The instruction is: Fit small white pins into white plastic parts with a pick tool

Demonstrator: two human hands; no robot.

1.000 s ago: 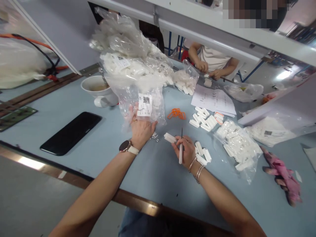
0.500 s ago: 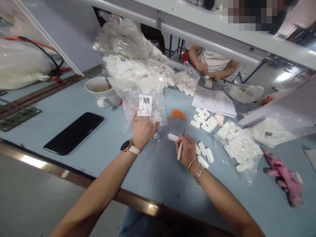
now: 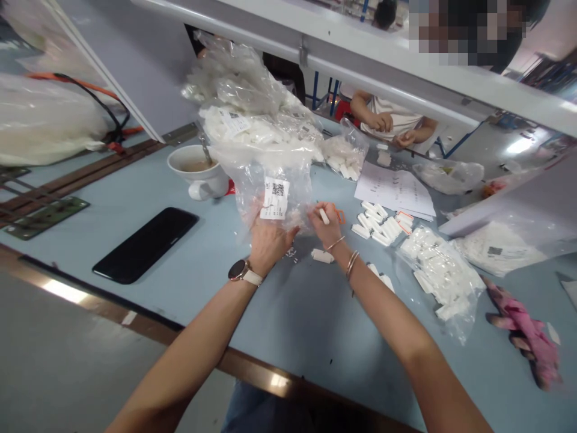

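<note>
My left hand (image 3: 268, 240), with a watch on its wrist, is at the near end of a clear plastic bag (image 3: 295, 174) that bears a printed label (image 3: 274, 198). Its fingers show only partly through the film and seem to grip the bag; its thumb points right. My right hand (image 3: 327, 222) is closed around a thin tool with a white handle (image 3: 324, 216), against the bag's right edge. The tool's tip is hidden. Tiny white pieces (image 3: 292, 254) lie scattered below my left thumb. A white rectangular part (image 3: 322, 256) lies just below my right hand.
Orange frames (image 3: 340, 216) lie partly behind my right hand. White parts (image 3: 376, 222) are grouped to the right, beside a filled bag (image 3: 444, 270). A mug (image 3: 198, 171) and a phone (image 3: 146, 245) are at left. Across the table are a co-worker's hands (image 3: 394, 129).
My right hand has moved up and left to the bag with the white-handled tool, leaving the white part on the table. My left hand remains at the bag.
</note>
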